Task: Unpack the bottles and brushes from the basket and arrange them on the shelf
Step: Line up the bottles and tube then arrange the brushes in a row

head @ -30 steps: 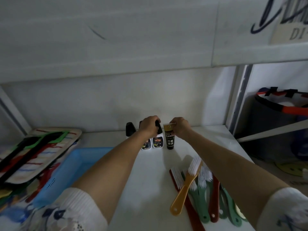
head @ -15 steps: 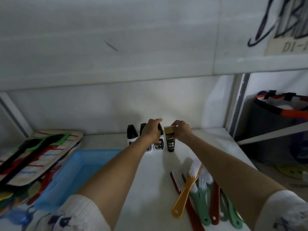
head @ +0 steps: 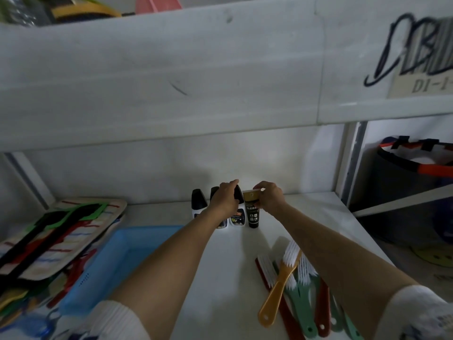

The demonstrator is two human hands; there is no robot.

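Note:
Three white bottles with black caps stand in a row at the back of the white shelf (head: pixel 306 217); the leftmost bottle (head: pixel 198 202) stands free. My left hand (head: pixel 224 198) grips the black cap of the rightmost white bottle (head: pixel 237 217). Right beside it stands a black tube with a gold top (head: pixel 252 214), and my right hand (head: pixel 269 198) holds its top. Several brushes lie in a pile at the front right: an orange-handled brush (head: pixel 277 290) on top of green and red ones (head: pixel 304 305). The blue basket (head: pixel 110 261) sits at the left.
A striped cloth bag with black handles (head: pixel 49 231) lies left of the basket. An upper shelf board (head: pixel 171 82) hangs low overhead. Past the shelf's right post, a dark bin with an orange rim (head: pixel 416 182) stands.
Both hands have stayed on the bottle cap and the tube top. The view has tilted upward, showing more of the upper shelf.

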